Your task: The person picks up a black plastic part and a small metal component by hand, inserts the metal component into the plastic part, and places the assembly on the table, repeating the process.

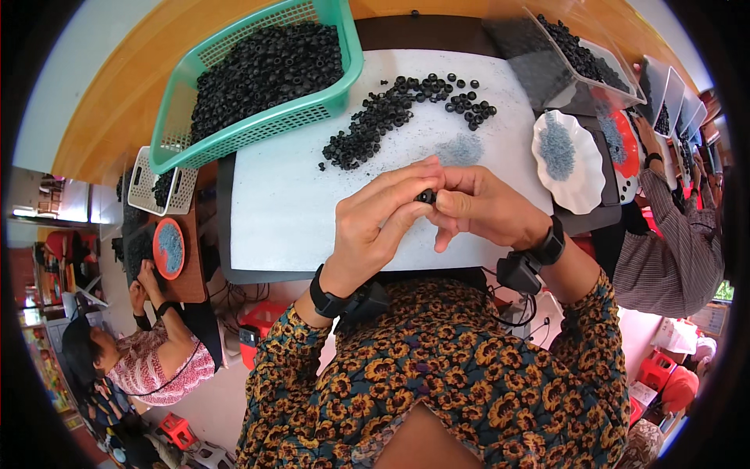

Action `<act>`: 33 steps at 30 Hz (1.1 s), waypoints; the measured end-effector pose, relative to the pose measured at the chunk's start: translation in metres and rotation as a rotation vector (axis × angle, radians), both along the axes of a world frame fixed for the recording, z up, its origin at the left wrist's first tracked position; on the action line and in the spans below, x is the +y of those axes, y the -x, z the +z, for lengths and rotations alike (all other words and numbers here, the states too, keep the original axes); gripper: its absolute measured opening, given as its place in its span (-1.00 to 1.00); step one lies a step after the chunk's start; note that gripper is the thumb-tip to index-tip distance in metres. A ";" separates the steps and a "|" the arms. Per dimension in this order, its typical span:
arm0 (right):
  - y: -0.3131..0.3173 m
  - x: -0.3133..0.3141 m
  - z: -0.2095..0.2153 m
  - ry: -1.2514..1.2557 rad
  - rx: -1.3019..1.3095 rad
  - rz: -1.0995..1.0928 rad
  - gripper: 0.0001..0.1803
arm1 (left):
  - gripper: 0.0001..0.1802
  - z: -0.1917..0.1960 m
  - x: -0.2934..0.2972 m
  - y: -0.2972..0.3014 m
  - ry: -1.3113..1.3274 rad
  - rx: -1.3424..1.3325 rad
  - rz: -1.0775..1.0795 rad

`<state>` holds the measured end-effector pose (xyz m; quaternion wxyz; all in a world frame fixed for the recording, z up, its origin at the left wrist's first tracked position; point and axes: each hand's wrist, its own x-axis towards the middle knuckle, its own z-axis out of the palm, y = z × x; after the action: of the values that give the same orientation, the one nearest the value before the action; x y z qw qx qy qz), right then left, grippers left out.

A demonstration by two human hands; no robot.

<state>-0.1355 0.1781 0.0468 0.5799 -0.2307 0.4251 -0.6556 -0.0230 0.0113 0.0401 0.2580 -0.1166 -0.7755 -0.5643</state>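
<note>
Small black ring (426, 196) pinched right at centre, over the near part of the white mat (273, 211). Left hand (379, 223) curled, thumb and forefinger closed on the ring from its left; right hand (480, 207) meeting it from the right, fingertips touching the same piece. Both equally close, knuckles up, wrists low. Too small to read any long axis. Loose black rings (391, 113) scattered farther off; green basket (258, 129) far left.

Small assembly workshop: shared worktable (109, 102), green basket (258, 86) of black parts at upper left, co-workers (148, 352) seated at both frame edges.
</note>
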 end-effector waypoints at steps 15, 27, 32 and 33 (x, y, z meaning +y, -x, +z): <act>0.009 0.002 -0.005 0.002 -0.286 0.153 -0.74 | -0.71 0.000 -0.007 -0.003 0.036 -0.073 -0.091; 0.007 0.003 -0.002 -0.074 -0.263 0.081 -0.71 | -0.75 0.001 -0.008 0.003 0.133 -0.084 -0.073; -0.001 0.000 -0.008 -0.017 -0.292 0.021 -0.69 | -0.76 0.003 -0.006 0.006 0.105 -0.096 -0.065; -0.003 0.000 -0.009 0.016 -0.296 0.000 -0.68 | -0.77 0.002 -0.004 0.007 0.104 -0.101 -0.052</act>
<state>-0.1322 0.1779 0.0383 0.6343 -0.1362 0.3296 -0.6859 -0.0297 0.0070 0.0416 0.1974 -0.1216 -0.8126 -0.5348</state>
